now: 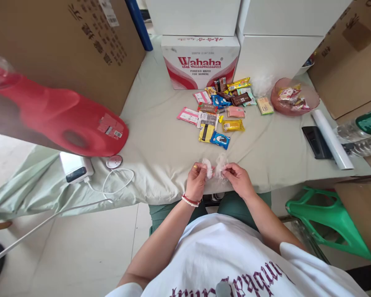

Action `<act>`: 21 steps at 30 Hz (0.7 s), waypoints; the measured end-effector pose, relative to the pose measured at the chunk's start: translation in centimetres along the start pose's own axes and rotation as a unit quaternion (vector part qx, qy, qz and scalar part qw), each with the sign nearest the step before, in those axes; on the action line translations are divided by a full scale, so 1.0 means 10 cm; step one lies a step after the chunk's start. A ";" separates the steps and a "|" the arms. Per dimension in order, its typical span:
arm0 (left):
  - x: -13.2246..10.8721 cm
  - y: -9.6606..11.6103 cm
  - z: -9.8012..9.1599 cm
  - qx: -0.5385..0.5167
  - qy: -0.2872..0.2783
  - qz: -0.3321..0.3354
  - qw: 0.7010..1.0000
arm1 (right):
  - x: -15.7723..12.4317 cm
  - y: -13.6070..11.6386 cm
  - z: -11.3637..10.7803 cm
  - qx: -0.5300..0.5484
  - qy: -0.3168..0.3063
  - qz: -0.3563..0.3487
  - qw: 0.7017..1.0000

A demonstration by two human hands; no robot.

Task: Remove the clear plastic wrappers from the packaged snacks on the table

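The white shirt [235, 255] is nearest; beyond it the cloth-covered bench [160, 152]; at its near edge the left hand [196, 181] and right hand [238, 178] each pinch one side of a crinkled clear wrapper [217, 165], fingers closed on it; snacks [222, 111] lie mid-bench; pinches close together and an even pull would likely serve best.
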State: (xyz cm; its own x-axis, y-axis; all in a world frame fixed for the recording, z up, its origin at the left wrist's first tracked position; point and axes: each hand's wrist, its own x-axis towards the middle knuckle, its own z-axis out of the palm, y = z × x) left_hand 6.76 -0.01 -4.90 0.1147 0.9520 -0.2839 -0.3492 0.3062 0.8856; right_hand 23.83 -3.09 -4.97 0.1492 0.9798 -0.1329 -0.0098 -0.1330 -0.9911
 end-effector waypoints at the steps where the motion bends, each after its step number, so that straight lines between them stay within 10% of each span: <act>1: -0.01 0.03 -0.05 -0.019 0.005 -0.009 1.000 | -0.01 -0.01 -0.02 0.021 0.007 0.012 1.000; 10: -0.12 0.31 -0.40 -0.117 0.060 -0.046 0.990 | -0.17 -0.25 -0.51 0.212 0.067 0.095 0.970; 14: -0.30 0.41 -0.36 -0.066 -0.085 -0.207 0.972 | -0.21 -0.27 -0.61 0.216 0.092 0.118 0.965; 17: -0.23 0.50 -0.13 -0.027 -0.233 -0.321 0.917 | -0.29 -0.27 -0.68 0.196 0.111 0.136 0.965; 21: 0.39 0.74 0.74 -0.033 -0.300 -0.231 0.925 | -0.42 -0.25 -0.79 0.181 0.137 0.146 0.963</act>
State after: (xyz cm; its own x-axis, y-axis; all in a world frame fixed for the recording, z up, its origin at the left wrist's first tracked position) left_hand 11.49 5.96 3.21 0.7543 0.5535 -0.3531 -0.1889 0.6980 0.6907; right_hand 31.02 -8.05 -1.90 0.3429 0.8262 -0.4470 -0.4267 -0.2870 -0.8577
